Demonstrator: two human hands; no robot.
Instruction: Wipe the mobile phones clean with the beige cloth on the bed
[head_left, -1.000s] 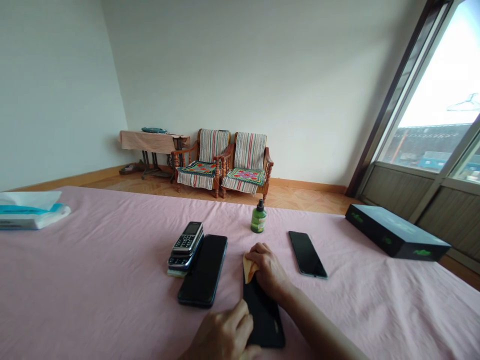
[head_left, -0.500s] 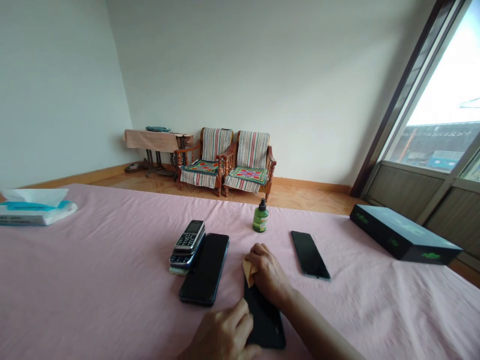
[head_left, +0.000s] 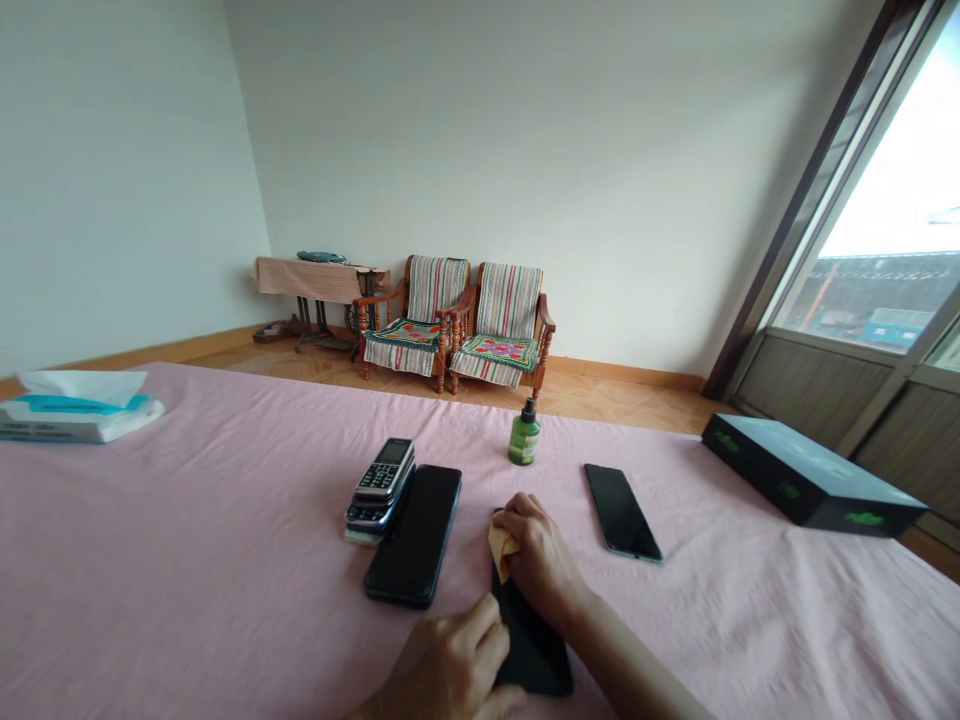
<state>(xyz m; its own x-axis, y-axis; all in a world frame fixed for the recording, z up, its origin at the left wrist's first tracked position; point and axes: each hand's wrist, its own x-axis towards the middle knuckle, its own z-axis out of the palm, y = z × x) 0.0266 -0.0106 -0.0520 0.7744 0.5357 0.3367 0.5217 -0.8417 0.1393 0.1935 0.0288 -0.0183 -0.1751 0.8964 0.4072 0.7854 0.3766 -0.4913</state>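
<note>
Head view: I log right fingers (head_left: 517, 516) clamped on cloth (head_left: 500, 550), against far end of phone (head_left: 534, 645); left fingers (head_left: 486, 640) gripping its near-left edge.

Overexp. window (head_left: 900, 190), far R

One camera, worn on the head, looks forward and down across the pink cloth (head_left: 225, 560) from above its near side. The left hand (head_left: 454, 655) and right hand (head_left: 536, 550) lie close below it. The cloth's far edge slants lower toward the right; beyond, well apart, the view takes in wooden armchairs (head_left: 510, 300) and the back wall (head_left: 487, 130).
</note>
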